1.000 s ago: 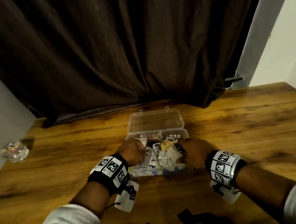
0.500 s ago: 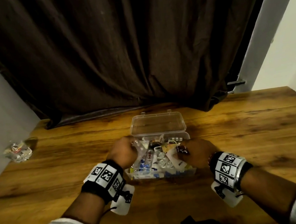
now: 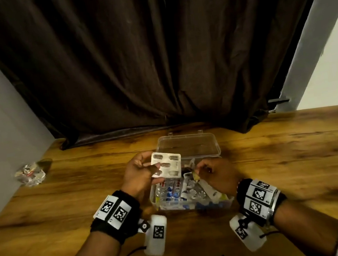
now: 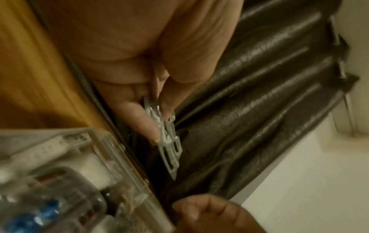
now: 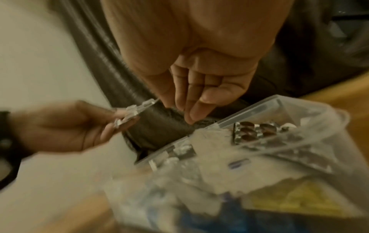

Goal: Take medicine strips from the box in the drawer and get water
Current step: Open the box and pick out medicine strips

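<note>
Just above the open clear box (image 3: 187,146) on the wooden table (image 3: 296,154), the left hand (image 3: 138,172) pinched a silver medicine strip (image 3: 166,164) between thumb and fingers. The right hand (image 3: 217,173) hovered over the box's contents, fingers curled; whether they gripped anything was unclear through the blur.

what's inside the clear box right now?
The clear box holds a loose pile of blister strips: blue capsules, a dark-pill strip, a yellow packet. Lower layers are covered. One silver strip is out, pinched by the left hand.
</note>
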